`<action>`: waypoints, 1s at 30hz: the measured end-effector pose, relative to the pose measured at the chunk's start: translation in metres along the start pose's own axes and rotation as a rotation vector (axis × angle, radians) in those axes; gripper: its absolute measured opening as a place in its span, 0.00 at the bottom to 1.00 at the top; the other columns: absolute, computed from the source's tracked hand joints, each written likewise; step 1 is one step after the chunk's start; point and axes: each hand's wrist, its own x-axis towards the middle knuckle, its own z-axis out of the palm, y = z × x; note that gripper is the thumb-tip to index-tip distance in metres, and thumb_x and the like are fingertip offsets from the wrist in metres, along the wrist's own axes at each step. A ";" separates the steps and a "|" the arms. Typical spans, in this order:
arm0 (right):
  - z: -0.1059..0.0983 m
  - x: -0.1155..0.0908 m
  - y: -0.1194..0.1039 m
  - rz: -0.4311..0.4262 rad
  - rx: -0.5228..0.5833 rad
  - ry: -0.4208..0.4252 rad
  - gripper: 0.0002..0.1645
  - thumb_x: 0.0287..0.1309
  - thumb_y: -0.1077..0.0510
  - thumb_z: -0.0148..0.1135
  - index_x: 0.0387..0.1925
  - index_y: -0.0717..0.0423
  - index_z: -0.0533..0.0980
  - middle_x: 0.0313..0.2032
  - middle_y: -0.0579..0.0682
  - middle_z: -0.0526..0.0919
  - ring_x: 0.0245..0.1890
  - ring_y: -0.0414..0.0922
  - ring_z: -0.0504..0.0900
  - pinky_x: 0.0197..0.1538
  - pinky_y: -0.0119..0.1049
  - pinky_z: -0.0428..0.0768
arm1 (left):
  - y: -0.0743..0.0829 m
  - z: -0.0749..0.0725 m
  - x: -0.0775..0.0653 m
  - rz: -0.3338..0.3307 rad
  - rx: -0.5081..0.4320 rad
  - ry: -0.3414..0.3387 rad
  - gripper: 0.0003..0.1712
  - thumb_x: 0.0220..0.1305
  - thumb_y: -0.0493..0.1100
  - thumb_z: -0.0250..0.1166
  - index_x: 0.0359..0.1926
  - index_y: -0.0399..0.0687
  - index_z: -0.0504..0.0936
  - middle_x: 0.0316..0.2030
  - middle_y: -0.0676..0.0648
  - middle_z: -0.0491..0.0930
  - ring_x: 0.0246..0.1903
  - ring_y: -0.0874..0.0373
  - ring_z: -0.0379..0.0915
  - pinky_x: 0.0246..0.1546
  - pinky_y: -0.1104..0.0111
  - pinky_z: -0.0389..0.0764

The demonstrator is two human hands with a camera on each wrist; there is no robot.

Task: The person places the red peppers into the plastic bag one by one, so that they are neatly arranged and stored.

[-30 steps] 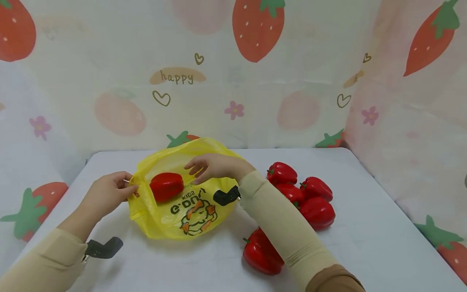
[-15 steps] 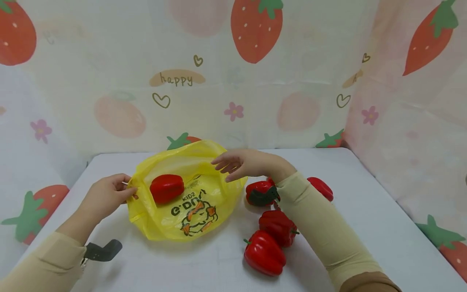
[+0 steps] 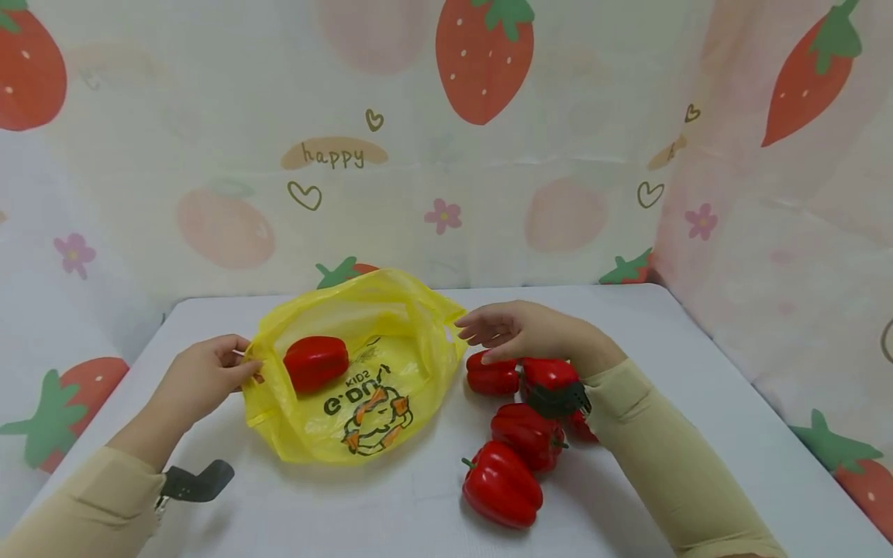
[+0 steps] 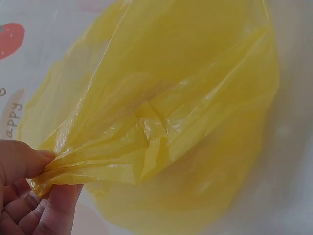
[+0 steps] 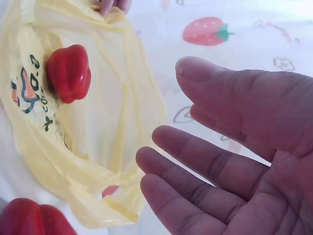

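Note:
My left hand (image 3: 204, 380) pinches the left edge of a yellow plastic bag (image 3: 317, 434) between thumb and fingers. In the left wrist view the film of the bag (image 4: 161, 127) bunches at the pinch. Inside the bag's open mouth lies one red bell pepper (image 3: 316, 363), seen also in the right wrist view as a pepper (image 5: 69, 73). My right hand (image 3: 533, 332) hovers at the bag's right rim with nothing in it, fingers relaxed and thumb apart. Below it are several red bell peppers, among them one pepper (image 3: 491, 375) beneath the fingertips and one (image 3: 502, 484) nearest the front.
A white table (image 3: 335, 511) bears everything. Behind it hangs a pale cloth backdrop (image 3: 391, 225) with strawberry prints, which continues along both sides. Dark camera mounts sit on both wrists, the left mount (image 3: 198, 480) just above the table.
My right hand has moved right, out from over the bag's mouth to above the loose peppers. The left hand still holds the bag in nearly the same place.

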 end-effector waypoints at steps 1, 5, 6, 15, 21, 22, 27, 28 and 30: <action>0.001 -0.004 0.001 -0.007 0.007 0.003 0.29 0.55 0.58 0.62 0.59 0.46 0.68 0.54 0.47 0.75 0.54 0.43 0.74 0.56 0.38 0.73 | 0.000 0.000 0.000 0.003 0.001 0.001 0.19 0.62 0.49 0.59 0.49 0.42 0.72 0.38 0.42 0.80 0.35 0.52 0.77 0.41 0.55 0.79; 0.006 -0.020 0.006 -0.014 0.055 0.000 0.30 0.54 0.59 0.63 0.59 0.47 0.67 0.54 0.46 0.75 0.55 0.43 0.73 0.56 0.39 0.73 | -0.001 0.001 0.000 0.014 0.007 0.000 0.18 0.62 0.49 0.59 0.48 0.42 0.72 0.37 0.43 0.80 0.34 0.53 0.77 0.41 0.55 0.80; 0.007 -0.023 0.007 -0.013 0.068 -0.002 0.30 0.54 0.59 0.63 0.59 0.46 0.67 0.54 0.46 0.75 0.55 0.44 0.73 0.55 0.39 0.74 | -0.001 0.001 0.000 0.015 0.008 0.000 0.18 0.63 0.49 0.58 0.48 0.42 0.72 0.37 0.43 0.80 0.35 0.53 0.77 0.41 0.55 0.80; 0.025 -0.054 0.021 -0.044 0.126 -0.032 0.29 0.55 0.61 0.62 0.59 0.54 0.67 0.55 0.50 0.74 0.57 0.49 0.72 0.56 0.43 0.72 | -0.003 0.003 -0.001 0.008 -0.001 -0.008 0.19 0.63 0.49 0.58 0.49 0.42 0.72 0.36 0.43 0.79 0.35 0.52 0.77 0.41 0.56 0.80; 0.039 -0.070 0.026 -0.025 0.139 -0.045 0.31 0.53 0.61 0.64 0.59 0.51 0.67 0.54 0.49 0.75 0.56 0.48 0.72 0.52 0.39 0.76 | -0.005 0.004 -0.001 0.007 0.001 -0.005 0.19 0.62 0.48 0.59 0.49 0.41 0.72 0.36 0.43 0.79 0.35 0.53 0.77 0.41 0.56 0.80; 0.041 -0.072 0.027 -0.029 0.139 -0.048 0.31 0.53 0.61 0.64 0.59 0.51 0.67 0.54 0.51 0.75 0.56 0.49 0.72 0.51 0.38 0.77 | -0.005 0.004 -0.001 0.008 0.001 -0.005 0.19 0.62 0.48 0.59 0.49 0.41 0.72 0.36 0.43 0.79 0.34 0.53 0.77 0.41 0.56 0.80; 0.051 -0.079 0.032 -0.035 0.214 -0.089 0.30 0.53 0.65 0.62 0.59 0.54 0.67 0.56 0.58 0.72 0.56 0.53 0.72 0.51 0.38 0.77 | -0.005 0.005 0.000 0.016 -0.001 -0.010 0.20 0.62 0.48 0.59 0.49 0.40 0.72 0.36 0.43 0.79 0.34 0.53 0.77 0.41 0.55 0.80; 0.053 -0.080 0.033 -0.036 0.233 -0.096 0.30 0.53 0.66 0.61 0.59 0.55 0.67 0.56 0.58 0.72 0.56 0.55 0.71 0.51 0.38 0.76 | -0.005 0.005 0.000 0.017 -0.002 -0.010 0.20 0.62 0.48 0.59 0.49 0.40 0.72 0.36 0.43 0.79 0.34 0.53 0.77 0.41 0.55 0.80; 0.055 -0.082 0.034 -0.036 0.271 -0.107 0.30 0.53 0.67 0.61 0.60 0.59 0.66 0.57 0.59 0.71 0.57 0.56 0.70 0.53 0.40 0.75 | -0.005 0.005 0.001 0.017 -0.002 -0.010 0.20 0.62 0.48 0.59 0.50 0.40 0.72 0.36 0.43 0.79 0.34 0.53 0.77 0.41 0.56 0.80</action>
